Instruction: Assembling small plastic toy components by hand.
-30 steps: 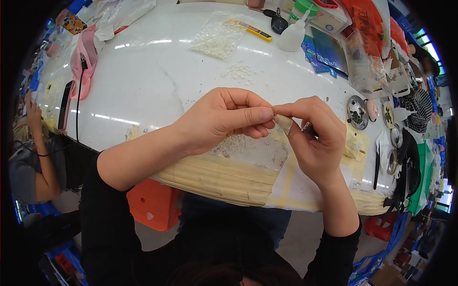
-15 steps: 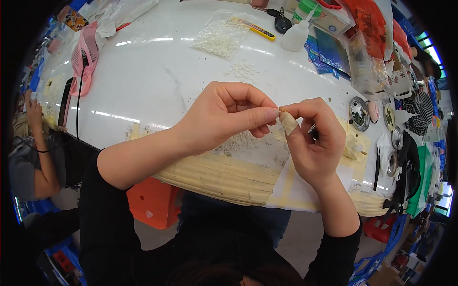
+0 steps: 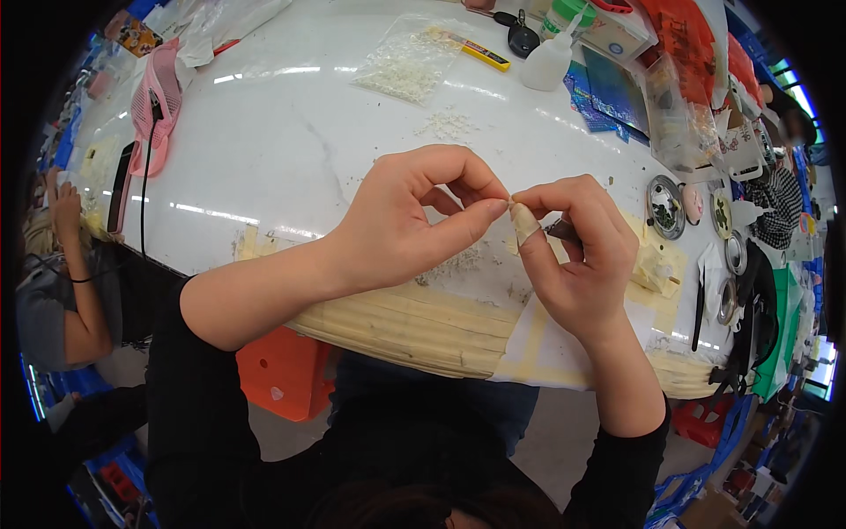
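Note:
Over the front of the white table (image 3: 264,150), my left hand (image 3: 401,216) and my right hand (image 3: 586,256) meet fingertip to fingertip. Both are closed in a pinch around a tiny pale bit (image 3: 511,202), too small to name. Cream tape (image 3: 525,224) wraps the right thumb. A small dark metal tool (image 3: 561,230) sits in the curled fingers of the right hand, mostly hidden. Beneath the hands lie loose whitish crumbs (image 3: 460,262), partly covered by them. More white bits (image 3: 448,125) are scattered just beyond the left hand.
Farther back lie a clear bag of white bits (image 3: 401,75), a yellow cutter knife (image 3: 486,57), keys (image 3: 523,40) and a white squeeze bottle (image 3: 546,66). Round metal dishes (image 3: 664,208) stand right. Tape strips (image 3: 405,326) cover the front edge. Another person's arm (image 3: 77,300) shows left.
My left fingers have spread into a wider loop, their tips still at the right hand's. The right hand has turned slightly, and more of the metal tool shows.

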Action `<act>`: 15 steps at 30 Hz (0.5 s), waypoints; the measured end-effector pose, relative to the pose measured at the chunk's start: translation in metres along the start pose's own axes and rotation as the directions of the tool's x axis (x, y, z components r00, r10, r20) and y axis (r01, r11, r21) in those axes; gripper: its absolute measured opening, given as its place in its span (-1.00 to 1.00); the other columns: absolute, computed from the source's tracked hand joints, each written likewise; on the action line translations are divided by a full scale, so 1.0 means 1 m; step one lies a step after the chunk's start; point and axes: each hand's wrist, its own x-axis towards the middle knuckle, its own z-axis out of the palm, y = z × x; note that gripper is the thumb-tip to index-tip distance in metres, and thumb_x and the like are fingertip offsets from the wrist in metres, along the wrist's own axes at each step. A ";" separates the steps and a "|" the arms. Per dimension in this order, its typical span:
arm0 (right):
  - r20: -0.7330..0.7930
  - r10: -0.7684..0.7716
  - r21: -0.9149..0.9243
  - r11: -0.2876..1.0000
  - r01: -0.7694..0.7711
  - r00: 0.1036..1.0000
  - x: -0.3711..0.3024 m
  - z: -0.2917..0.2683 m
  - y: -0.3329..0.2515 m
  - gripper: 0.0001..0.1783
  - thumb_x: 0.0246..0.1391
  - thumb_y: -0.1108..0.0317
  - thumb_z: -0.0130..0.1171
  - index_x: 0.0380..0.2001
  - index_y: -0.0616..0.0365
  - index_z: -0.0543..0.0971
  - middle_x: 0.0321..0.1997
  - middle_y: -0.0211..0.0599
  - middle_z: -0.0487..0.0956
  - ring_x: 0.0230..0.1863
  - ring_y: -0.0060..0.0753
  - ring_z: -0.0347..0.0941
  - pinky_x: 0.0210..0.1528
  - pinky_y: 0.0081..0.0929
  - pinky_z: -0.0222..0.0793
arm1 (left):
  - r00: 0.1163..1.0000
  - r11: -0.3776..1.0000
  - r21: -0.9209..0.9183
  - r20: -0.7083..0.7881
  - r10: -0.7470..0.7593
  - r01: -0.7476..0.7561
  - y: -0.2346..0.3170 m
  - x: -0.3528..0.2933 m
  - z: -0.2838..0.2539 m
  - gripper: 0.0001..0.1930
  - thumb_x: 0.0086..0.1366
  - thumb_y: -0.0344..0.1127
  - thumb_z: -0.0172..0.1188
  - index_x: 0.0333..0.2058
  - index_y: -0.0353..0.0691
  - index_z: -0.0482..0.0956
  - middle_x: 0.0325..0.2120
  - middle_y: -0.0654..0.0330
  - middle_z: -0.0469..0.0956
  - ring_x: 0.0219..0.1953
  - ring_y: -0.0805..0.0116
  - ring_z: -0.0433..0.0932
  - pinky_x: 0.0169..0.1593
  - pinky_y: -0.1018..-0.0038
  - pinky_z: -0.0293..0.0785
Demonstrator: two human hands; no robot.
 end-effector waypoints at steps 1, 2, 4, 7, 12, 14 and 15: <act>0.000 -0.002 0.001 1.000 0.002 1.000 0.000 0.000 0.000 -0.74 -0.25 0.64 0.21 -0.37 0.20 0.56 -0.45 -0.32 0.50 -0.48 -0.46 0.50 -0.45 -0.56 0.46 | 1.000 0.999 0.031 -0.001 0.018 -0.018 -0.001 0.000 0.000 -0.92 0.28 -0.48 0.20 -0.26 -0.33 0.57 -0.35 0.26 0.57 -0.28 0.56 0.54 -0.23 0.60 0.52; 0.007 0.007 0.006 1.000 -0.007 1.000 0.000 0.000 0.000 -0.75 -0.25 0.64 0.21 -0.38 0.20 0.55 -0.45 -0.32 0.49 -0.48 -0.46 0.50 -0.45 -0.57 0.45 | 0.999 0.997 0.062 -0.001 0.037 -0.037 -0.001 0.000 0.000 -0.92 0.27 -0.48 0.20 -0.27 -0.32 0.57 -0.35 0.26 0.57 -0.28 0.56 0.53 -0.22 0.60 0.51; 0.021 0.027 0.012 1.000 -0.027 0.999 -0.001 0.000 0.001 -0.76 -0.24 0.63 0.20 -0.38 0.20 0.54 -0.46 -0.33 0.49 -0.49 -0.46 0.50 -0.45 -0.58 0.45 | 0.997 0.995 0.073 -0.008 0.073 -0.072 -0.004 -0.001 -0.001 -0.93 0.27 -0.48 0.21 -0.28 -0.31 0.58 -0.36 0.27 0.57 -0.29 0.57 0.53 -0.21 0.60 0.48; 0.036 0.051 0.014 0.999 -0.052 0.998 0.000 -0.001 -0.001 -0.77 -0.22 0.63 0.20 -0.39 0.19 0.53 -0.46 -0.33 0.48 -0.49 -0.47 0.49 -0.45 -0.59 0.43 | 0.993 0.989 0.095 -0.029 0.118 -0.115 -0.004 -0.001 0.000 -0.95 0.25 -0.50 0.22 -0.30 -0.30 0.58 -0.38 0.27 0.56 -0.32 0.56 0.51 -0.22 0.60 0.45; 0.049 0.066 0.044 0.997 -0.068 0.997 0.000 -0.001 -0.001 -0.79 -0.21 0.61 0.18 -0.39 0.20 0.53 -0.46 -0.32 0.48 -0.50 -0.47 0.47 -0.45 -0.59 0.40 | 0.980 0.968 0.167 -0.033 0.198 -0.189 -0.003 0.000 0.001 -0.94 0.20 -0.54 0.22 -0.33 -0.30 0.58 -0.41 0.25 0.55 -0.37 0.54 0.49 -0.27 0.59 0.41; 0.052 0.072 0.044 0.996 -0.075 0.996 0.000 -0.002 -0.001 -0.80 -0.20 0.61 0.18 -0.39 0.20 0.53 -0.47 -0.32 0.48 -0.50 -0.47 0.46 -0.46 -0.59 0.39 | 0.981 0.967 0.178 -0.026 0.191 -0.183 -0.002 -0.001 0.002 -0.94 0.19 -0.55 0.22 -0.34 -0.30 0.58 -0.42 0.25 0.55 -0.38 0.53 0.49 -0.28 0.58 0.40; 0.050 0.079 0.042 0.996 -0.081 0.996 0.000 -0.001 0.000 -0.80 -0.20 0.60 0.17 -0.39 0.19 0.53 -0.47 -0.32 0.48 -0.50 -0.47 0.45 -0.47 -0.59 0.37 | 0.981 0.968 0.171 -0.029 0.190 -0.183 -0.002 0.000 0.002 -0.94 0.19 -0.55 0.22 -0.34 -0.30 0.58 -0.42 0.24 0.55 -0.38 0.53 0.49 -0.28 0.58 0.40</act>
